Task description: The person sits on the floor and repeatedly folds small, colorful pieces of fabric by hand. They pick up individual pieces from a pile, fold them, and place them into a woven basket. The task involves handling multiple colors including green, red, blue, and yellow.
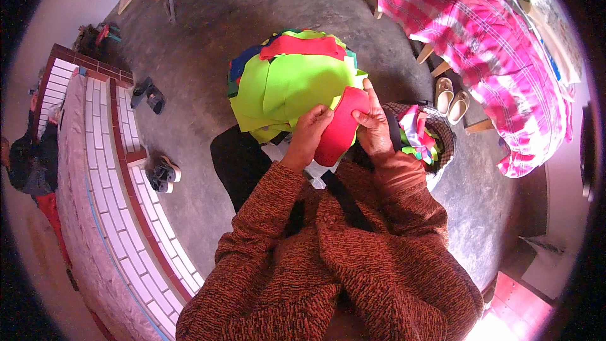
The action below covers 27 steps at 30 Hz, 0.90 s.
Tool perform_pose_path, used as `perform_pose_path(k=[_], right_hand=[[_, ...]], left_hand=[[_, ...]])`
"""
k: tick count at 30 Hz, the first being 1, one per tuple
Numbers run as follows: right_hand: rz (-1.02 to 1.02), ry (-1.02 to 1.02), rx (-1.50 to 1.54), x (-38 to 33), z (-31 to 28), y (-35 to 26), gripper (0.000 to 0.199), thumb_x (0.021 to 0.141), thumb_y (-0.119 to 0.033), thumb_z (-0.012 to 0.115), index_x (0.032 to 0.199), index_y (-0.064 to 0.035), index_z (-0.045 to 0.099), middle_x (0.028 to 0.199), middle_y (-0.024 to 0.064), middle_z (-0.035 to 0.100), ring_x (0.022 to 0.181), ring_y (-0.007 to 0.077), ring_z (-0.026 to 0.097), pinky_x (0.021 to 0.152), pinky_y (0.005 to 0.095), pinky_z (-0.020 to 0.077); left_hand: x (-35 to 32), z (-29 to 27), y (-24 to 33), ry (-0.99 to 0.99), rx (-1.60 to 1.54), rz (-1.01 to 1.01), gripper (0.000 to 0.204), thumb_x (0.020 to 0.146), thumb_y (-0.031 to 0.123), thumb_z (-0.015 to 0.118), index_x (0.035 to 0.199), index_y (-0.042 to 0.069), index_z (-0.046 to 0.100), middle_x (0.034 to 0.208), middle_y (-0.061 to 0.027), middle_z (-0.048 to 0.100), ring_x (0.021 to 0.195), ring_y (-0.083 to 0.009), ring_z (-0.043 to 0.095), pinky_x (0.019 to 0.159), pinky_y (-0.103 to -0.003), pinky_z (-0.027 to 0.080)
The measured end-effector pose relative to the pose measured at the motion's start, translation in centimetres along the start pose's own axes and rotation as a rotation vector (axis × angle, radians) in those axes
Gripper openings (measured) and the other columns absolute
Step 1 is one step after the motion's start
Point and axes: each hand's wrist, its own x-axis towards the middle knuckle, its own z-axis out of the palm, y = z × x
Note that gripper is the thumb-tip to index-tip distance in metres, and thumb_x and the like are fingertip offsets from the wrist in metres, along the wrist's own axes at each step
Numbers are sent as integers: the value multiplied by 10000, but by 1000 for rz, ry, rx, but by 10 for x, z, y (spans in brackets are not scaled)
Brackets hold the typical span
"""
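Between my two hands is a red piece of cloth (pixel 341 127), stretched lengthwise over my lap. My left hand (pixel 308 136) pinches its left edge with thumb and fingers. On its right side my right hand (pixel 374 123) grips it, thumb on top. Just beyond lies a heap of fabric pieces, with lime-green cloth (pixel 297 85) on top, a red strip (pixel 303 47) across the far side and blue and dark green edges showing at the left. What supports the heap is hidden beneath it.
Right of my knees stands a round basket (pixel 447 145) with colourful scraps (pixel 420 136). Pale shoes (pixel 451 100) sit beyond it, near a table under a pink checked cloth (pixel 467 44). Dark shoes (pixel 163 173) and dark slippers (pixel 148 95) lie by the white-tiled platform (pixel 117 183) at left.
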Motion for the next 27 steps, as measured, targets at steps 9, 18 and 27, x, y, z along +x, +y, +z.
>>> perform_pose_path(k=[9, 18, 27], right_hand=[[15, 7, 57, -1, 1, 1, 677, 809, 65, 571, 1398, -35, 251, 1085, 70, 605, 982, 136, 569, 924, 293, 412], [18, 1, 69, -2, 2, -2, 656, 812, 50, 563, 1390, -27, 264, 1138, 105, 589, 1050, 172, 557, 949, 315, 392], [19, -26, -67, -3, -10, 3, 676, 785, 63, 596, 1381, -46, 296, 1150, 106, 589, 1021, 169, 565, 914, 320, 419]], left_hand=[[2, -4, -3, 90, -57, 31, 146, 880, 156, 518, 831, 32, 576, 764, 27, 549, 682, -49, 493, 627, -208, 404], [2, -9, -3, 148, 5, 109, 161, 851, 184, 527, 825, 33, 577, 754, 4, 554, 698, -84, 506, 639, -245, 404], [-1, 3, -14, -3, 92, 35, 341, 784, 140, 637, 1097, 23, 567, 1009, -54, 610, 906, -148, 569, 827, -299, 448]])
